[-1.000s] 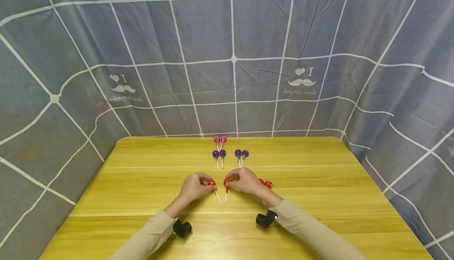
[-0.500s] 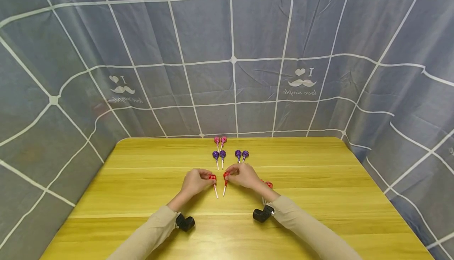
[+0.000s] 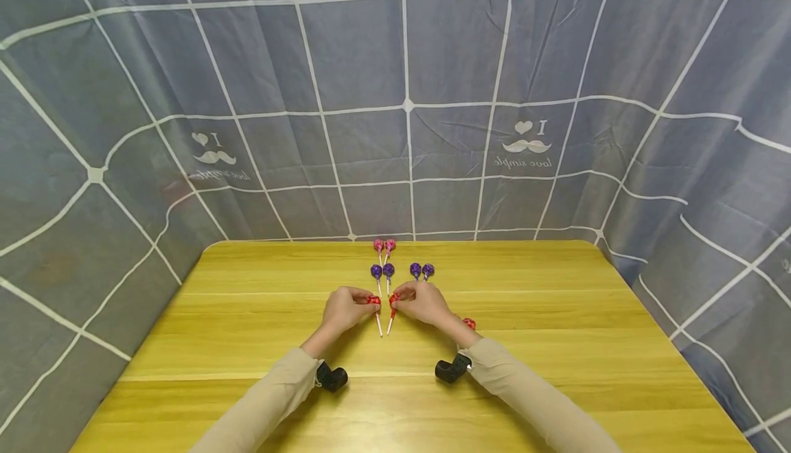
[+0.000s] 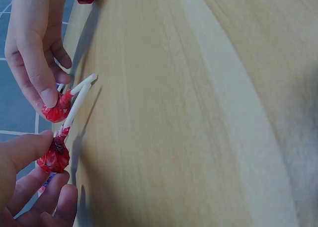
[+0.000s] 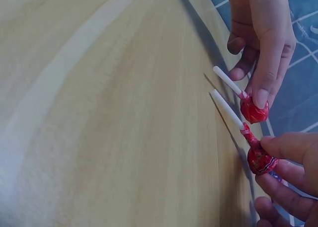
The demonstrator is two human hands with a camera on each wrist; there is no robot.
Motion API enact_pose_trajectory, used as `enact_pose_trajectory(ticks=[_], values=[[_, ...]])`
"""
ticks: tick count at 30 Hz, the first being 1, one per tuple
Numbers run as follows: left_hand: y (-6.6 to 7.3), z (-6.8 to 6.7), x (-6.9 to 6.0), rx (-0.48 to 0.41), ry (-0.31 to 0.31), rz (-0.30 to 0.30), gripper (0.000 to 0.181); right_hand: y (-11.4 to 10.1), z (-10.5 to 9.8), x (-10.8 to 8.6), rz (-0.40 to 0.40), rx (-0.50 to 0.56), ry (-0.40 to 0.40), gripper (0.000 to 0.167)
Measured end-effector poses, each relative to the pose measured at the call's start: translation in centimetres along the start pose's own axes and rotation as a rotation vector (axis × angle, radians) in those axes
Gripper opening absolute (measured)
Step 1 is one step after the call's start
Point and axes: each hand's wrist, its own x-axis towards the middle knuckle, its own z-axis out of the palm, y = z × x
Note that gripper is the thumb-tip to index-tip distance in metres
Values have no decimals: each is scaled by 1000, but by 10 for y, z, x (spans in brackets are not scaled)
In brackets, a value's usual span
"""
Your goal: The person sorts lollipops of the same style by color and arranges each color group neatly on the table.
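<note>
Mid-table in the head view, my left hand pinches a red-wrapped lollipop by its candy end between thumb and fingers. Facing it, my right hand pinches a second red lollipop in the same way. Both white sticks point toward the front edge, with a small gap between the two candies. Just beyond the hands lie two purple lollipops on the left and two more purple lollipops on the right, their sticks partly hidden by my right hand.
Two pink lollipops lie behind the left purple pair. Another red lollipop shows beside my right wrist, partly covered by the forearm. A grey curtain with white lines surrounds the wooden table.
Both hands have moved a little away from me, toward the purple lollipops, carrying the red lollipops. The two sticks have swung and their candies have come slightly closer together.
</note>
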Motion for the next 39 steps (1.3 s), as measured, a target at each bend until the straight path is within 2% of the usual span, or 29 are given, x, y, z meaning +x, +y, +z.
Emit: enact_pose_trajectory(ticks=[13,17,24,39], values=[[-7,7,2,14,25,0,27,3,4,4,5,-24,14,21],[-7,7,1,8,23,-9,28,2,5,5,13,-23,7,22],[-7,9,1,4,27,15,27,0,7,5,7,-18,8,21],[-5,9,2,2,53,26,23,-5,7,8,-15,-12,16,21]])
